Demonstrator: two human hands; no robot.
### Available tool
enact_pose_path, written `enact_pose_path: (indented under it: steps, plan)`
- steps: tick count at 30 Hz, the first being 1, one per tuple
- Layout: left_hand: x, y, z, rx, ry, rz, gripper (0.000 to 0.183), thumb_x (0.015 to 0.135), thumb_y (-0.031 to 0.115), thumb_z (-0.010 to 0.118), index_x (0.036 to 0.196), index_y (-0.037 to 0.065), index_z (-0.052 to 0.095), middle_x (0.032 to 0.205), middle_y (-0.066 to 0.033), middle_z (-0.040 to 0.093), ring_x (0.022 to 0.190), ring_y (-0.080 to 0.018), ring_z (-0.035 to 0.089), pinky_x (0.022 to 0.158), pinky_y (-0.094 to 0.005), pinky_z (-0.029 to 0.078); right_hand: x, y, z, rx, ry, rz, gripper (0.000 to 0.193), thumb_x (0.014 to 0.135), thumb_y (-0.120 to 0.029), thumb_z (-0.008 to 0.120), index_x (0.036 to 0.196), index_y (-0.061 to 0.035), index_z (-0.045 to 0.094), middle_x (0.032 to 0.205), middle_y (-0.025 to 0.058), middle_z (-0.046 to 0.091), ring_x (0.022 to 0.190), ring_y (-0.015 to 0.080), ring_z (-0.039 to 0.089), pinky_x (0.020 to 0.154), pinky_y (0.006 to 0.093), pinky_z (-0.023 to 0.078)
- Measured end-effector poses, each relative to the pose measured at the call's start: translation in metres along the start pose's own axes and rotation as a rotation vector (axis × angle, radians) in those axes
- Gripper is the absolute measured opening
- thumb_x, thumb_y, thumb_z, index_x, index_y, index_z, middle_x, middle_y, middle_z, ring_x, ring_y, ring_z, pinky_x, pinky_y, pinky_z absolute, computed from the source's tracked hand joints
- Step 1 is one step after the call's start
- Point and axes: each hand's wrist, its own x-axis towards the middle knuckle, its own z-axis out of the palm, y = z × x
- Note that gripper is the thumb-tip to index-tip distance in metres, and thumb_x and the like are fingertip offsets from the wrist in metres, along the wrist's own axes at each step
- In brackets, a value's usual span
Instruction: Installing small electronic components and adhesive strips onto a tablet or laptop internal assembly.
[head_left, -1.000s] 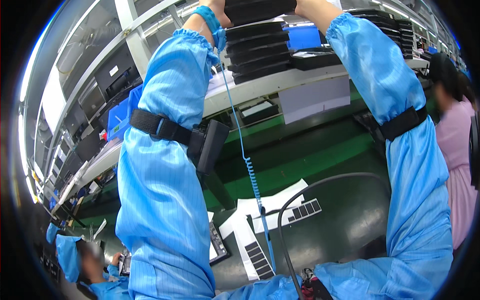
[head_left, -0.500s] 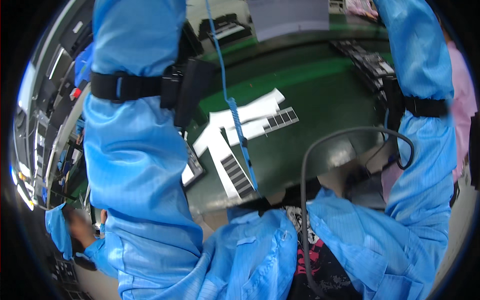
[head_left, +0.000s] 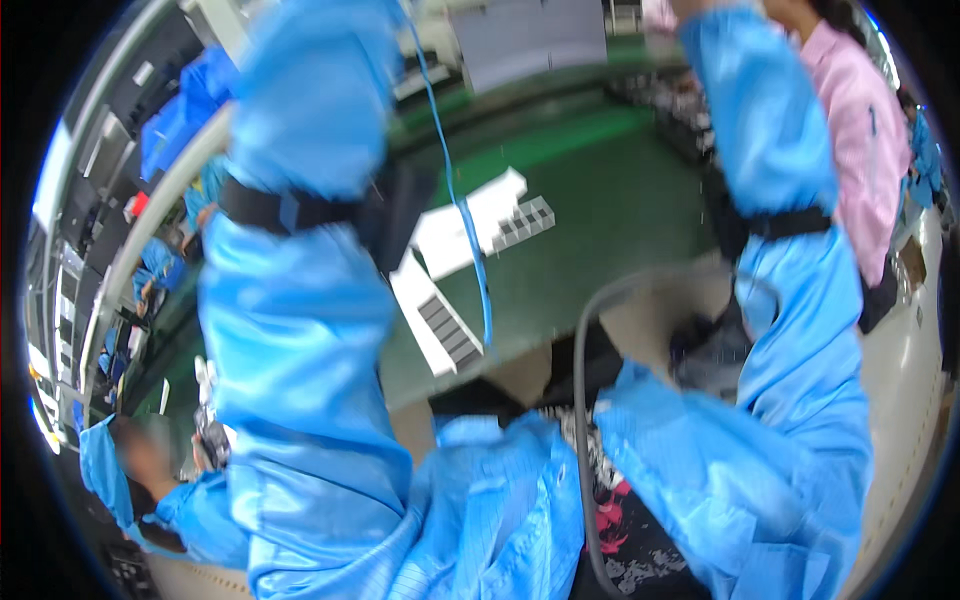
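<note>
Both my blue-sleeved arms stretch up past the picture's top edge. My left hand is out of view beyond its sleeve (head_left: 300, 330). At the end of the other sleeve (head_left: 765, 120), only a sliver of my right hand or wrist (head_left: 703, 5) shows, fingers hidden. Between the arms, white sheets (head_left: 470, 225) lie on a green tabletop (head_left: 620, 200). A white strip with dark grey rectangles (head_left: 435, 320) lies nearer me, and a smaller piece with grey squares (head_left: 525, 225) is beside the sheets. A blue cord (head_left: 450, 160) hangs across them.
A dark cable (head_left: 582, 400) loops in front of my body. Dark parts (head_left: 670, 105) lie at the table's far right. Beyond my right arm stands a person in pink (head_left: 850, 130); a person in blue (head_left: 200, 520) is at lower left. A grey panel (head_left: 530, 45) stands at the back.
The view has shifted, and the sheets now appear farther left and higher. My right arm has moved left in the picture; my left upper sleeve is blurred. More of the person in pink shows.
</note>
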Motion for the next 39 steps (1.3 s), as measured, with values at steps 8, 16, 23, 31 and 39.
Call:
enact_pose_path:
  steps: [8, 16, 23, 31, 39]
  plan:
    - [-0.073, 0.034, 0.065, -0.128, 0.265, 0.083, 0.064, 0.079, 0.022, 0.070, 0.134, -0.002, 0.046, 0.139, -0.0398, 0.034, 0.131, -0.0436, 0.040, 0.106, -0.0413, 0.035, -0.070, -0.053, -0.057, 1.168, 0.191, 0.568, 0.049, 0.079, -0.012, 0.050, 0.124, 0.0061, 0.051, 0.118, 0.0143, 0.058, 0.106, 0.0210, 0.059, 0.096, 0.0325, 0.045]
    - [-0.244, 0.034, 0.131, -0.193, 0.100, -0.067, 0.088, 0.071, 0.037, 0.078, 0.141, -0.002, 0.040, 0.147, -0.0404, 0.017, 0.137, -0.0504, 0.027, 0.110, -0.0501, 0.026, -0.224, -0.121, -0.147, 0.813, 0.214, 0.848, 0.062, 0.072, -0.019, 0.045, 0.127, 0.0103, 0.045, 0.120, 0.0247, 0.058, 0.110, 0.0297, 0.060, 0.096, 0.0362, 0.047]
    - [-0.313, -0.018, 0.215, -0.743, 0.061, -0.601, 0.102, 0.081, 0.011, 0.069, 0.152, 0.003, -0.005, 0.155, -0.0209, 0.014, 0.142, -0.0294, 0.022, 0.114, -0.0396, 0.021, -0.344, -0.058, -0.180, 0.551, 0.154, 1.095, 0.051, 0.076, -0.013, 0.044, 0.123, 0.0066, 0.053, 0.117, 0.0139, 0.060, 0.108, 0.0199, 0.057, 0.096, 0.0272, 0.041]
    - [-0.366, -0.078, 0.293, -0.504, -0.024, -0.919, 0.098, 0.079, 0.008, 0.066, 0.150, -0.002, -0.002, 0.149, -0.0307, 0.027, 0.136, -0.0366, 0.035, 0.109, -0.0346, 0.032, -0.419, 0.013, -0.193, 0.475, 0.043, 1.222, 0.047, 0.075, -0.008, 0.041, 0.117, 0.0042, 0.058, 0.111, 0.0133, 0.062, 0.102, 0.0191, 0.058, 0.093, 0.0281, 0.042]
    - [-0.354, -0.083, 0.298, -0.146, -0.137, -0.963, 0.099, 0.080, 0.014, 0.067, 0.151, 0.001, 0.000, 0.150, -0.0341, 0.018, 0.143, -0.0433, 0.013, 0.115, -0.0387, 0.020, -0.427, 0.030, -0.200, 0.139, -0.200, 1.108, 0.044, 0.076, -0.011, 0.043, 0.114, 0.0040, 0.060, 0.111, 0.0122, 0.062, 0.109, 0.0194, 0.053, 0.099, 0.0280, 0.035]
